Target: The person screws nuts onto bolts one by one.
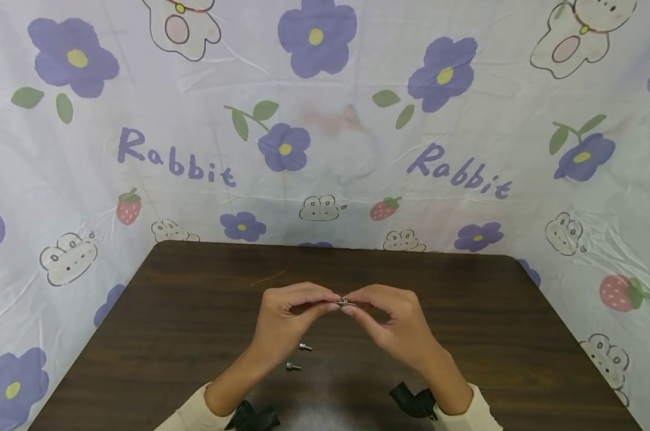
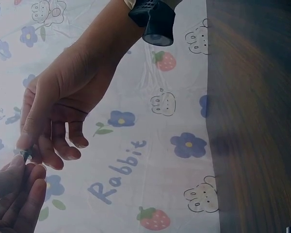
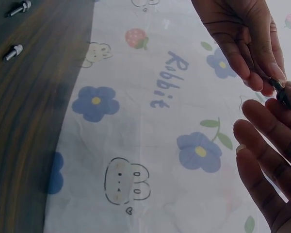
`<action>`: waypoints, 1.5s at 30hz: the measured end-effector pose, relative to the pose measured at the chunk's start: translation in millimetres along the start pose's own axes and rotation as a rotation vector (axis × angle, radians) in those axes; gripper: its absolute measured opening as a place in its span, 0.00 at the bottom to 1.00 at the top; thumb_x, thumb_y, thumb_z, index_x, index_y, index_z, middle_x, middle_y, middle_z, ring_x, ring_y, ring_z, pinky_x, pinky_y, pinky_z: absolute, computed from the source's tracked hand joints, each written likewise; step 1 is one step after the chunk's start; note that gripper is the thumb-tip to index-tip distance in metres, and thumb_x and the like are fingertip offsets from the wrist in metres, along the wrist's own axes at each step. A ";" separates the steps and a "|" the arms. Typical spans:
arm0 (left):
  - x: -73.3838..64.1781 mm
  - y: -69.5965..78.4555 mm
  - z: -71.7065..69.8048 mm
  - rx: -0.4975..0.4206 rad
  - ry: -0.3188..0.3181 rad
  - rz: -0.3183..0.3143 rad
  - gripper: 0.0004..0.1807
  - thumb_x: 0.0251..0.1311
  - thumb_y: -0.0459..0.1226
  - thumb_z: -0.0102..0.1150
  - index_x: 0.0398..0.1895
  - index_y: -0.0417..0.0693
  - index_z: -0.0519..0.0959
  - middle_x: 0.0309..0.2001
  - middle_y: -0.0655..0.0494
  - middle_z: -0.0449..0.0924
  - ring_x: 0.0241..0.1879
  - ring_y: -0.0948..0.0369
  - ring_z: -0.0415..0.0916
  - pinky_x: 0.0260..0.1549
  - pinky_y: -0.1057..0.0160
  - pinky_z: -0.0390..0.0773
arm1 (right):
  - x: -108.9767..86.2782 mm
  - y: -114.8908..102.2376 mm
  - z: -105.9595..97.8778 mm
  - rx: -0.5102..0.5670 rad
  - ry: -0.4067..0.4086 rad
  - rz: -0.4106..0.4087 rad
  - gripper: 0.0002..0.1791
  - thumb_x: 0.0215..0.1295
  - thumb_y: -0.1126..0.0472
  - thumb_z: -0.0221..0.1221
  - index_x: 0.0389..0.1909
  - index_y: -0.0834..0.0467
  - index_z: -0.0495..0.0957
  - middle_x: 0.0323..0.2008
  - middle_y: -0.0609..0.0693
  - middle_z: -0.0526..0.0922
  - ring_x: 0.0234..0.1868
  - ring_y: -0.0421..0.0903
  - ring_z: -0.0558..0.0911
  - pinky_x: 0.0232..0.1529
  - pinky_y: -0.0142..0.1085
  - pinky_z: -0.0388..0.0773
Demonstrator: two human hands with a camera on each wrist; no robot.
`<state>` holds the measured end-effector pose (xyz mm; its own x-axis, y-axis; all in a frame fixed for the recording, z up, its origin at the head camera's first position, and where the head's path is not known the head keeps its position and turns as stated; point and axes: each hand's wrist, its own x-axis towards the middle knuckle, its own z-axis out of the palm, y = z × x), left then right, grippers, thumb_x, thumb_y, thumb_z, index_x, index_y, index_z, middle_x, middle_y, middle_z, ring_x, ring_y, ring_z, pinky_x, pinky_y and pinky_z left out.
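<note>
Over the middle of the table, my left hand [image 1: 287, 317] and right hand [image 1: 397, 320] meet fingertip to fingertip. Between them is a small metal bolt [image 1: 345, 303], its ends pinched by the thumb and forefinger of each hand. It shows dark in the right wrist view [image 3: 280, 92], partly covered by the fingers. The right hand's other fingers [image 3: 262, 160] are spread and loosely bent. Two more bolts lie on the table near my left forearm, one bolt [image 1: 306, 347] a little farther away than the other bolt [image 1: 293, 367].
The dark wood-grain table [image 1: 196, 335] is bordered at the back and sides by a white cloth [image 1: 325, 179] printed with flowers and rabbits. Black wrist cameras sit on the left wrist [image 1: 252, 416] and right wrist [image 1: 413, 401], under cream sleeves.
</note>
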<state>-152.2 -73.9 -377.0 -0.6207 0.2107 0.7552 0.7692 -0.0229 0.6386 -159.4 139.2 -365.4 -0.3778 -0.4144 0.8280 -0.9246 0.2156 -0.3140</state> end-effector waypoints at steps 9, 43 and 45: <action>1.2 -1.0 1.2 -0.019 -0.004 0.026 0.07 0.57 0.24 0.69 0.38 0.39 0.89 0.36 0.51 0.88 0.35 0.55 0.86 0.36 0.59 0.87 | -0.6 -0.8 0.3 -0.043 -0.008 0.035 0.07 0.72 0.62 0.62 0.36 0.57 0.88 0.34 0.48 0.89 0.34 0.43 0.88 0.38 0.33 0.85; 0.5 -0.5 -0.3 -0.004 0.005 0.015 0.07 0.56 0.25 0.70 0.37 0.39 0.89 0.36 0.51 0.88 0.36 0.56 0.87 0.36 0.60 0.87 | 0.7 -1.8 0.9 -0.038 0.006 0.028 0.08 0.74 0.61 0.60 0.41 0.57 0.87 0.37 0.48 0.89 0.36 0.43 0.87 0.39 0.32 0.84; 0.7 -0.5 -0.6 0.000 0.008 0.010 0.06 0.57 0.25 0.70 0.37 0.40 0.89 0.36 0.51 0.88 0.36 0.56 0.87 0.36 0.60 0.87 | 0.5 -1.7 0.4 -0.024 0.000 0.044 0.08 0.74 0.60 0.61 0.43 0.58 0.86 0.37 0.49 0.89 0.35 0.43 0.87 0.37 0.31 0.85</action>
<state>-153.2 -74.3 -376.7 -0.6140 0.2022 0.7630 0.7755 -0.0253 0.6308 -158.1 138.3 -364.7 -0.4184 -0.4036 0.8136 -0.9055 0.2547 -0.3394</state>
